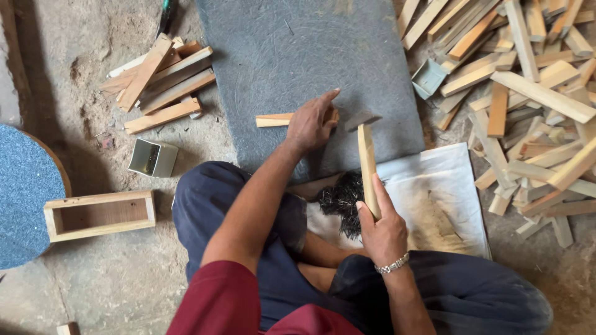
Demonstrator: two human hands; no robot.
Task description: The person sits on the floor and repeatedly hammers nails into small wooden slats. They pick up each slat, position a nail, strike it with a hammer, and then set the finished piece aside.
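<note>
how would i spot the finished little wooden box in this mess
Start at the round blue mat on the far left of the floor. The open wooden box lies against its right edge, left of the person's knee. Unlike the loose slats above it, it is an assembled rectangular frame with a hollow middle.

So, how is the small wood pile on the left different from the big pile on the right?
The left pile of wood strips holds only a handful of pieces, while the right pile of wood strips holds very many. The left pile lies fairly tidy, most strips pointing the same way; the right pile is jumbled in all directions. The left pile sits on bare dusty floor; the right pile reaches the white cloth. Both are pale, cut wooden strips.
</note>
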